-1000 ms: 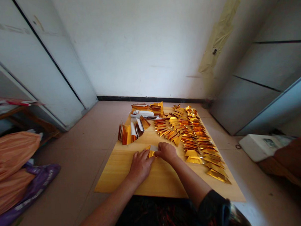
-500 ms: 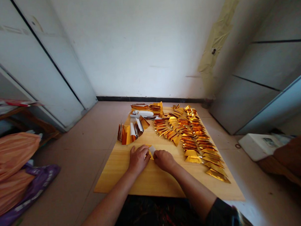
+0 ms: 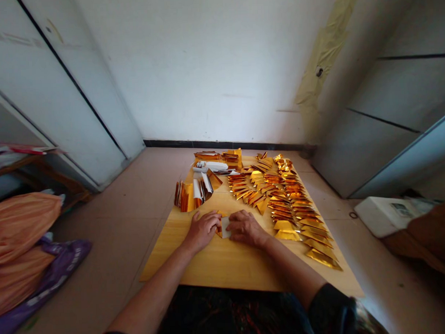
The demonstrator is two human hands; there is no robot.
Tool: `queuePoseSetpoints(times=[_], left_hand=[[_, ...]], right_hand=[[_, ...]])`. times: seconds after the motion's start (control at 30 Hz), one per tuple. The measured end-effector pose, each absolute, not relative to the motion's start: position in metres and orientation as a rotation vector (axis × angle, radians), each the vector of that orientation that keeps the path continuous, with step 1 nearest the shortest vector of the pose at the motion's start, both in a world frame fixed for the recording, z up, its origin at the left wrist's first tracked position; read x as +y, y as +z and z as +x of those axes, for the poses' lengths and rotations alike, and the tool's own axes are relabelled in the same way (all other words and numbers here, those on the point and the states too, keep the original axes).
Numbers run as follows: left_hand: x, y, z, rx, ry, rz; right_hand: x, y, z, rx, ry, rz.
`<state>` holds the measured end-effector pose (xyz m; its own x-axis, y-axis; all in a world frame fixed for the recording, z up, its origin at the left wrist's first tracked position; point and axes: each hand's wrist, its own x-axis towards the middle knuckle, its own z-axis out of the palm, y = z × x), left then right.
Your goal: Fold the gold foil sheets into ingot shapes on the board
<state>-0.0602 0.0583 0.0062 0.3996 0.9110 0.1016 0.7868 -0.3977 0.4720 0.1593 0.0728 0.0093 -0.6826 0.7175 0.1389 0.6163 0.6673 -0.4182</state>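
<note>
1. Wearing dark, patterned clothing (image 3: 213,313), seen along btm of view, close up to near edge of wooden board (image 3: 226,271).
2. Resting L hand (image 3: 202,230) on board, fingers curled in at L edge of foil-backed paper (image 3: 225,228). Can't tell if pinching it or only pressing.
3. Laying R hand (image 3: 248,228) over R edge of same paper, fingers spread a bit & bent. Can't tell re grip here either.
4. Foil-backed paper: flat on board btwn both hands, roughly mid L–R, pale greyish patch facing up, gold showing just L of patch.
5. R of R hand, apart from it: folded gold pieces (image 3: 286,231), overlapping in approx. two columns, front to back along R side of board.
6. On floor, far L: orange bag (image 3: 23,222) w/ purple bag (image 3: 65,270) beside/partly under it. Far R: white box (image 3: 381,215).
7. Beyond L hand, on L side of board: bundle of gold sheets (image 3: 187,196), curved & standing on edge, some pale backs showing.
8. Past hands, R of centre: curved cluster of folded foil (image 3: 256,197).
9. Farther back: white bundle (image 3: 212,166), then more gold sheets (image 3: 234,158) nr far edge.
10. Behind all: black skirting (image 3: 221,143), pale wall (image 3: 205,80), yellowish tape (image 3: 321,61) up R side.
</note>
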Motion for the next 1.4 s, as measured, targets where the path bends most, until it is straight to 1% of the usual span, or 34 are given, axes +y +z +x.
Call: queuePoseSetpoints(times=[0.13, 0.4, 0.57, 0.8, 0.93, 1.1, 1.2, 1.4], left_hand=[[0.051, 0.006, -0.055, 1.509, 0.53, 2.296], [0.053, 0.009, -0.059, 1.456, 0.478, 2.311], [0.053, 0.006, -0.061, 1.438, 0.467, 2.308], [0.055, 0.004, -0.061, 1.441, 0.458, 2.299], [0.055, 0.004, -0.061, 1.449, 0.455, 2.295], [0.054, 0.005, -0.061, 1.451, 0.467, 2.28], [0.053, 0.005, -0.061, 1.458, 0.471, 2.274], [0.054, 0.004, -0.061, 1.453, 0.472, 2.277]], right_hand=[[0.077, 0.003, 0.157, -2.565, 0.476, -1.063], [0.083, -0.006, 0.15, -2.5, 0.406, -0.929], [0.085, 0.002, 0.146, -2.536, 0.597, -0.769], [0.087, 0.008, 0.139, -2.511, 0.731, -0.64], [0.087, 0.005, 0.148, -2.423, 0.762, -0.696], [0.091, 0.0, 0.158, -2.548, 0.592, -0.861], [0.095, -0.003, 0.153, -2.554, 0.552, -0.881], [0.093, 0.003, 0.142, -2.541, 0.674, -0.745]])
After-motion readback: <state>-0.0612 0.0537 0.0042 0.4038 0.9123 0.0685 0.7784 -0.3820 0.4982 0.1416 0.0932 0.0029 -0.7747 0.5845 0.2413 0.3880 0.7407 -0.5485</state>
